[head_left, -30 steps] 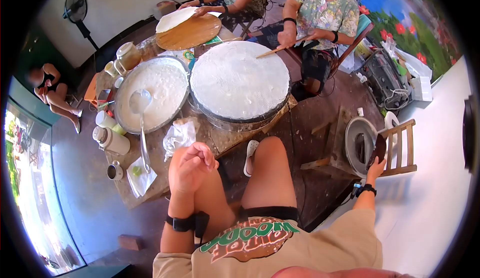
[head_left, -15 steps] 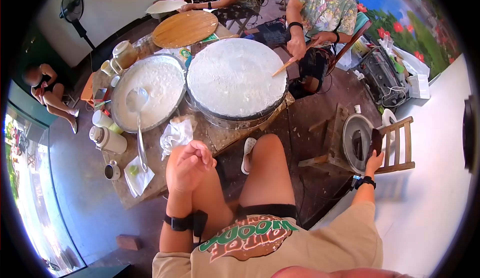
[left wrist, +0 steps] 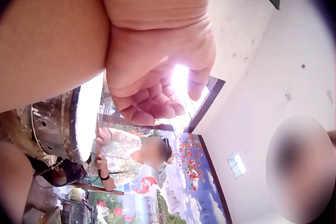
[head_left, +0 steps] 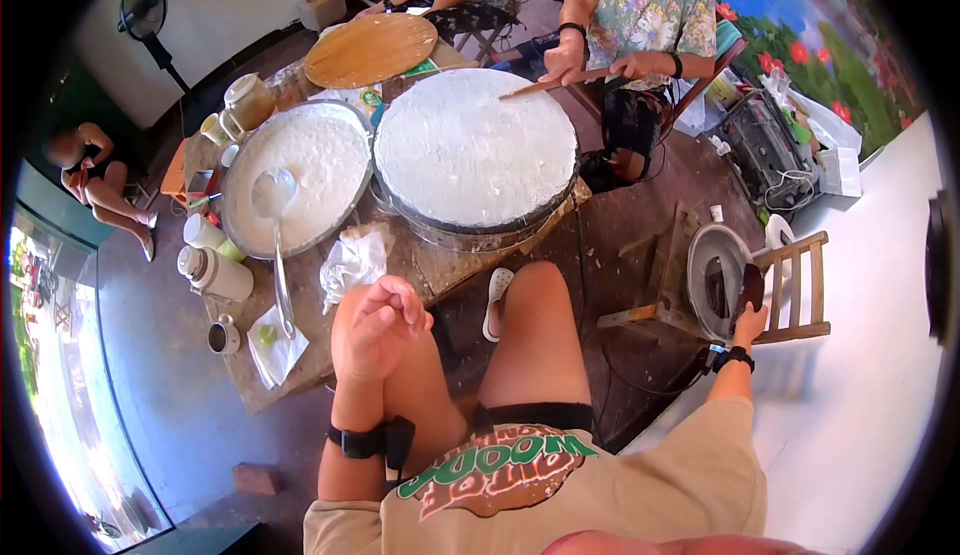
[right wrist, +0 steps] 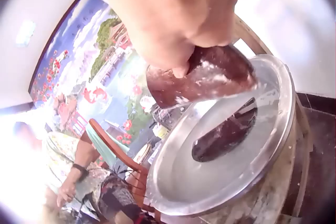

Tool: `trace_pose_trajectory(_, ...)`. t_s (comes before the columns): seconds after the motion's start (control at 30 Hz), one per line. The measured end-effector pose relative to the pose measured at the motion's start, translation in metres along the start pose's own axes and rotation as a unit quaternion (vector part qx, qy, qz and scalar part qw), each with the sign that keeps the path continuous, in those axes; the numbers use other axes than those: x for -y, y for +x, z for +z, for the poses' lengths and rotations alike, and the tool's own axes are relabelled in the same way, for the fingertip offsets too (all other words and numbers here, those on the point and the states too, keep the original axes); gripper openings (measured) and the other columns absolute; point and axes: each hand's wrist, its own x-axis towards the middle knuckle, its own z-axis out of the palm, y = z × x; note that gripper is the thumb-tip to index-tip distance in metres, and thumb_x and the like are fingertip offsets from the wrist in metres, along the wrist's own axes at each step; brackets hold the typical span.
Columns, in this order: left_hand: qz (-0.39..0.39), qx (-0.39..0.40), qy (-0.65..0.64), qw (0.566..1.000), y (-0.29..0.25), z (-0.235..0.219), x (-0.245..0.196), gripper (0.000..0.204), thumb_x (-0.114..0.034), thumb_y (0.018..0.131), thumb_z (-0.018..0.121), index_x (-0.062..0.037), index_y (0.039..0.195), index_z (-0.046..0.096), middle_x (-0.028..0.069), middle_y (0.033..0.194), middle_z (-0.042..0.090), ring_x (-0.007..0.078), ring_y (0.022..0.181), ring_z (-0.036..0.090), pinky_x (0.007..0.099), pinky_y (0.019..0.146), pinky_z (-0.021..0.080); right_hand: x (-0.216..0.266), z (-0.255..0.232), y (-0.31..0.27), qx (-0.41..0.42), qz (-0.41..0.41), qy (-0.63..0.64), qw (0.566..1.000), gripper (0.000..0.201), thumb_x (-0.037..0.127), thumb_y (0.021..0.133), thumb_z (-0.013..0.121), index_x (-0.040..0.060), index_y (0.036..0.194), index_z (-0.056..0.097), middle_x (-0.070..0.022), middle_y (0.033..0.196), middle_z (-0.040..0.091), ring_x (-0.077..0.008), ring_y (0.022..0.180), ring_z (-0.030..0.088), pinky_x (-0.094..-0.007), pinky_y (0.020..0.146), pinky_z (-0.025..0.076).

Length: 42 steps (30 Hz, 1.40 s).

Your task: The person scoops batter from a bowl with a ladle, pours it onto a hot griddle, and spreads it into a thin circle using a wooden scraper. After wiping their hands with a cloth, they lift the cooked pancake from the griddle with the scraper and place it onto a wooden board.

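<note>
My right hand [head_left: 748, 325] grips a dark brown curved scraper [right wrist: 202, 77] with white smears along its edge. It holds the scraper over the near rim of a metal basin [right wrist: 286, 90] on a wooden chair. Inside the basin a dark oblong shape [right wrist: 226, 139] shows in the cloudy water. On my left knee rests my left hand [head_left: 375, 330], its fingers loosely curled round nothing. Ahead of it lies a crumpled white cloth [head_left: 352, 263] at the table's edge. Beyond is a round griddle [head_left: 475, 155] coated in white batter.
On the table [head_left: 440, 265] a wide pan of batter [head_left: 335, 155] holds a ladle [head_left: 280, 255]. A thermos [head_left: 215, 273] and mug [head_left: 224, 335] stand at left. Across the griddle a seated person [head_left: 640, 25] holds a wooden stick [head_left: 550, 85]. A round wooden board [head_left: 370, 50] lies behind.
The person opposite has swung the stick to the griddle's right edge and back over its far side. The white sheet has been taken off the board. My hands stay nearly still.
</note>
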Motion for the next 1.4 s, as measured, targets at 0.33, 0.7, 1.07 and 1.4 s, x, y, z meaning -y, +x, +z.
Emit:
trace_pose_trajectory(0.33,-0.004,-0.008,0.008,1.0,0.0,-0.001,0.002,0.028,-0.025,0.084,0.06,-0.004,0.101,0.052,0.0044,0.078,0.05,0.0154,0.069,0.049,0.0332,0.072,0.041,0.008,-0.002,-0.003,-0.007,0.019,0.018,1.0,0.043,0.026,0.087,0.059,-0.0063,0.114,0.05,-0.0259,0.11,0.058,-0.0432,0.103,0.053,-0.0447,0.088,0.042)
trace_pose_trajectory(0.7,-0.03,-0.024,0.003,0.999,-0.003,0.003,0.0,0.031,-0.029,0.084,0.062,-0.0033,0.1,0.053,0.0019,0.08,0.051,0.013,0.072,0.049,0.0295,0.072,0.042,0.008,0.03,0.026,0.061,-0.074,0.055,0.994,0.046,0.036,0.093,0.049,-0.006,0.111,0.053,-0.0257,0.102,0.057,-0.0413,0.094,0.054,-0.0451,0.082,0.043)
trace_pose_trajectory(1.07,-0.016,0.014,-0.055,0.998,-0.009,0.007,-0.008,0.015,-0.013,0.086,0.055,-0.0039,0.097,0.052,0.0011,0.081,0.049,0.0123,0.074,0.049,0.0274,0.075,0.04,0.027,0.034,0.028,0.031,0.013,-0.033,0.999,0.065,0.044,0.087,0.055,-0.0054,0.128,0.043,-0.0238,0.127,0.05,-0.0376,0.118,0.047,-0.0396,0.098,0.039)
trace_pose_trajectory(1.4,-0.02,0.032,-0.052,0.998,-0.008,0.002,-0.006,0.012,-0.013,0.087,0.053,-0.0042,0.095,0.053,0.0001,0.08,0.051,0.0106,0.072,0.049,0.025,0.075,0.039,0.054,0.032,-0.012,0.063,0.004,0.044,0.997,0.063,0.039,0.085,0.056,-0.0052,0.128,0.043,-0.0237,0.127,0.05,-0.0372,0.118,0.047,-0.0394,0.099,0.038)
